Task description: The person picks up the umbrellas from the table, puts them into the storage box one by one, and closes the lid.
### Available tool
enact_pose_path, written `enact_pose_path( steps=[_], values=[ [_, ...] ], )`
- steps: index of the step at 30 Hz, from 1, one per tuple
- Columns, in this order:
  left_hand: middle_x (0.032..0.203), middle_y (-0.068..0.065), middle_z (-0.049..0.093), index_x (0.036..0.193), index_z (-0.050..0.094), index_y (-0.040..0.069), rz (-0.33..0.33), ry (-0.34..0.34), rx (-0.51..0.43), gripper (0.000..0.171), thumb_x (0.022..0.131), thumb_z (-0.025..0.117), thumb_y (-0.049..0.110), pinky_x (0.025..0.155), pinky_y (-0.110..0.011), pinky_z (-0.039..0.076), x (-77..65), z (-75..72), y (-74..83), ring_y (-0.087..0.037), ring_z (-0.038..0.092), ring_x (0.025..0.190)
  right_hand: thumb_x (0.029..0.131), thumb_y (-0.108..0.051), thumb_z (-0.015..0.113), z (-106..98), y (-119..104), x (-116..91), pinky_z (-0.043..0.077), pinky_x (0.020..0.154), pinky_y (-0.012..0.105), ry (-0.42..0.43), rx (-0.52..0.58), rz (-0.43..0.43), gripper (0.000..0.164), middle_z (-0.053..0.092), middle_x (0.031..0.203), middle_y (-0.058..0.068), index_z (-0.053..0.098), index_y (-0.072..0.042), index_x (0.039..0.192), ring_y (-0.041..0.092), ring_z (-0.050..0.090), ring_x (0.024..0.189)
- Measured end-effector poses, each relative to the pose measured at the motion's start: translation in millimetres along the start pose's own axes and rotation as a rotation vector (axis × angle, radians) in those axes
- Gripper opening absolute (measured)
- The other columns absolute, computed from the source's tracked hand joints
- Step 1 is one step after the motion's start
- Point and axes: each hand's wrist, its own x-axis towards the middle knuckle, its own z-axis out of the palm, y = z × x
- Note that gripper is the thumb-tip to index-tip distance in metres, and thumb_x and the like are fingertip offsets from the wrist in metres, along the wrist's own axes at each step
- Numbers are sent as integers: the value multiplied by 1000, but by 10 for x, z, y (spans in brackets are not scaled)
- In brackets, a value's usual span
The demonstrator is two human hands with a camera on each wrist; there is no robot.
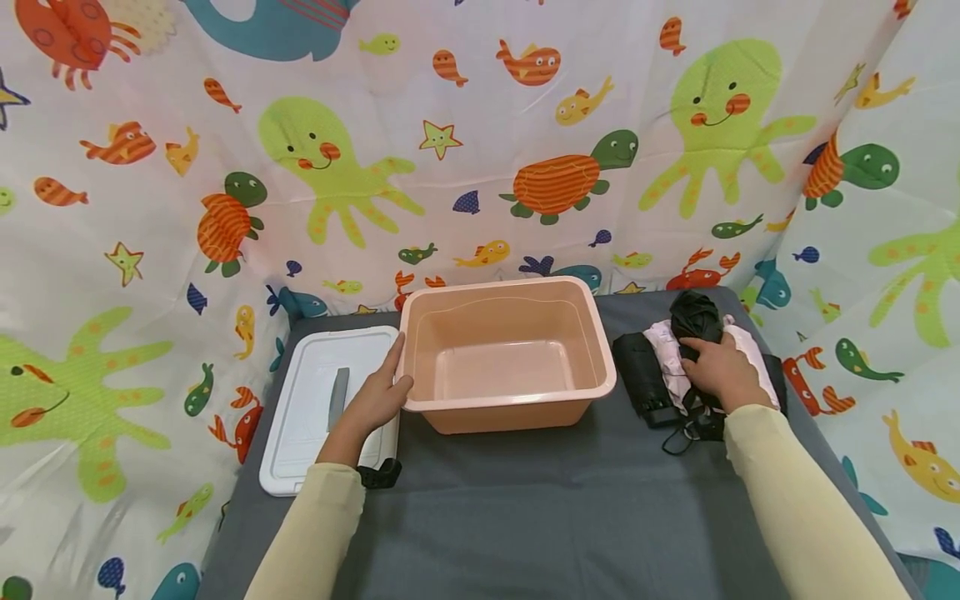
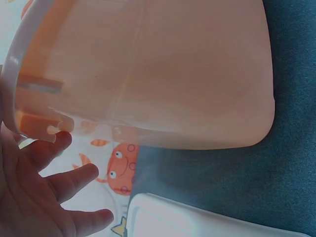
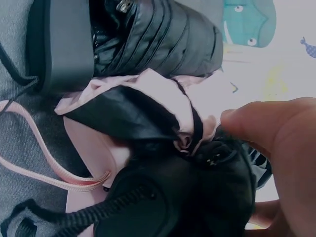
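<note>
My left hand (image 1: pixel 375 400) touches the left rim of a peach plastic basin (image 1: pixel 517 400); nothing shows inside the basin. In the left wrist view its fingers (image 2: pixel 74 182) are spread apart beside the basin's wall (image 2: pixel 173 74). My right hand (image 1: pixel 723 367) holds a folded black umbrella (image 1: pixel 693 315), thumb on one side and fingers on the other. That umbrella lies on top of a pile. Under and beside it are a pink folded umbrella (image 3: pixel 94 148) with a pink wrist cord and another black folded umbrella (image 3: pixel 158 39).
A white lid (image 1: pixel 307 417) with a grey handle lies left of the basin. Dark grey cloth (image 1: pixel 525 508) covers the table. A curtain (image 1: pixel 465 100) printed with sea animals hangs behind and along both sides.
</note>
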Motion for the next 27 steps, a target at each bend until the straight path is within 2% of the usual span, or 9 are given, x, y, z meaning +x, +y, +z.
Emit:
enact_pose_path(
  steps=[7,11,17,23,27],
  values=[
    [158,-12,29,154,-3,42,7,4,-20,75,94,39,27,104,-59,39,-2,32,-13,-36,50,130,93,-32,54,0,-5,53,34,90,76,-36,-4,51,64,11,141,50,34,-8,148,69,28,119],
    [159,-11,28,153,-3,43,0,9,-28,75,93,39,28,105,-59,39,1,44,-12,-36,49,131,91,-30,57,-9,2,92,33,91,76,-35,6,51,64,12,140,49,36,-8,147,68,26,120],
    [161,-10,22,152,-4,46,-24,8,-68,76,93,39,27,108,-59,36,6,68,-7,-37,44,135,89,-27,60,-55,73,140,31,90,76,-55,76,31,63,13,139,49,39,-7,145,68,24,118],
    [160,-11,24,153,-2,45,-29,24,-94,76,93,39,26,109,-60,34,-1,90,7,-38,43,136,86,-26,61,-148,117,140,34,94,70,-86,65,-48,63,33,137,46,43,-3,142,58,40,112],
    [161,-8,23,153,-1,47,-35,34,-105,74,93,39,26,109,-60,33,-6,93,-4,-37,42,136,86,-28,61,-182,117,124,40,89,65,-77,84,-63,61,38,136,43,47,-4,140,49,45,102]
  ],
)
